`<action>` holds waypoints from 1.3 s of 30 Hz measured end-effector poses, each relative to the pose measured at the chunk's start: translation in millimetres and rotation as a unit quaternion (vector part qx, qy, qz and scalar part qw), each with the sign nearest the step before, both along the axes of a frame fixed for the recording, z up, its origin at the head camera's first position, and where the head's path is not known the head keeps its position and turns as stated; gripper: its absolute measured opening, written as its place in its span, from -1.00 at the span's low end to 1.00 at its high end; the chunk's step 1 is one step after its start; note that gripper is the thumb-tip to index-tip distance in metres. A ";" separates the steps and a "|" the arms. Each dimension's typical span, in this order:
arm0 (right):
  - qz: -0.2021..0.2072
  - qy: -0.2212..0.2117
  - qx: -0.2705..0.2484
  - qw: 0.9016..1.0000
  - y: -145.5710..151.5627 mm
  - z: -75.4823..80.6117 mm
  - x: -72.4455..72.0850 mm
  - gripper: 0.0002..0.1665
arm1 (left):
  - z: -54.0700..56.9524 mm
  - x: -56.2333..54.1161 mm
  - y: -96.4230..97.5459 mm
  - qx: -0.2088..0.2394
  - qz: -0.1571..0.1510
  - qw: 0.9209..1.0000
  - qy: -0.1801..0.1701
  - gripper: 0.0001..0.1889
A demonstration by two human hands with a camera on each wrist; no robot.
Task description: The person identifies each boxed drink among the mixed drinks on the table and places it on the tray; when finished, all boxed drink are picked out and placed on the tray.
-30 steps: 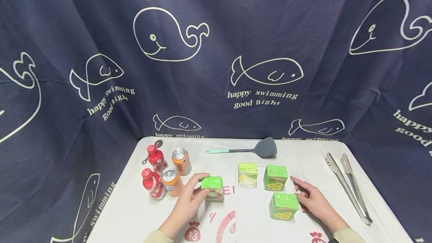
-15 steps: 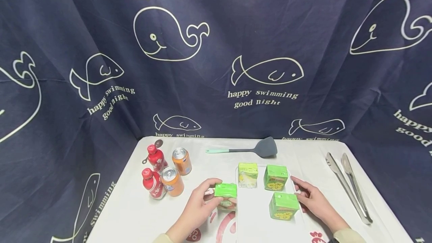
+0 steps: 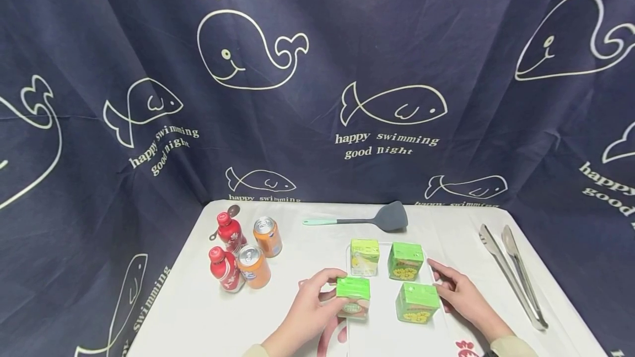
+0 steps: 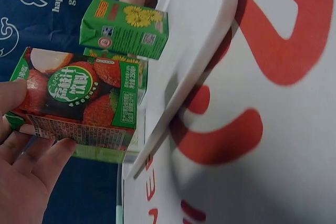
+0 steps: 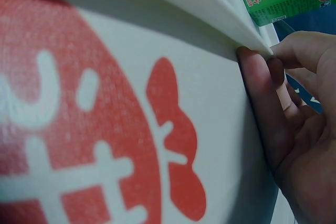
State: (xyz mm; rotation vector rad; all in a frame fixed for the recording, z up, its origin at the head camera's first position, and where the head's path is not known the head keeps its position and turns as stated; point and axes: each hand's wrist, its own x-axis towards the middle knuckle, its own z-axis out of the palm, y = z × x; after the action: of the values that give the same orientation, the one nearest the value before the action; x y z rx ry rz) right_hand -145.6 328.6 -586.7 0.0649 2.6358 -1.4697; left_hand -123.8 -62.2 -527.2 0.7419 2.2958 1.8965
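My left hand grips a green-topped lychee juice box, its fingers and thumb around the sides. In the left wrist view, red fruit and a "Litchi" label show on the carton, which is close over the left edge of a white tray. On that tray stand a yellow-green juice box and two green drink boxes with yellow flowers, a back one and a front one. My right hand pinches the tray's right rim between thumb and fingers, as the right wrist view shows.
Two red bottles and two orange cans stand at the left, with a dark spoon behind them. A spatula lies along the back. Metal tongs lie at the right. A navy printed cloth surrounds the table.
My left hand has carried the lychee juice box rightward and slightly nearer, from beside the orange cans to the tray's left edge. My right hand has stayed at the tray rim.
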 end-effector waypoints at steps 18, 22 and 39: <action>-0.001 -0.003 -0.004 1.000 -0.4 0.7 0.0 -0.22 | -10.5 1.3 34.0 0.015 -0.040 0.997 -0.071 -0.63; -0.001 -0.004 -0.007 1.000 0.0 0.2 -0.3 -0.22 | -16.6 0.6 37.9 0.014 -0.041 0.997 -0.057 -0.63; -0.006 0.001 -0.009 1.000 -0.9 1.2 -0.9 -0.24 | -18.9 -0.3 40.3 -0.007 -0.045 0.998 -0.031 -0.60</action>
State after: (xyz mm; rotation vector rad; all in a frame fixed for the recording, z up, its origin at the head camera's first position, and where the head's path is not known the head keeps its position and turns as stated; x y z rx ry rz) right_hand -146.5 327.7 -585.5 0.0783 2.6268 -1.4986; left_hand -124.1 -21.9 -546.1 0.7605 2.1971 1.8376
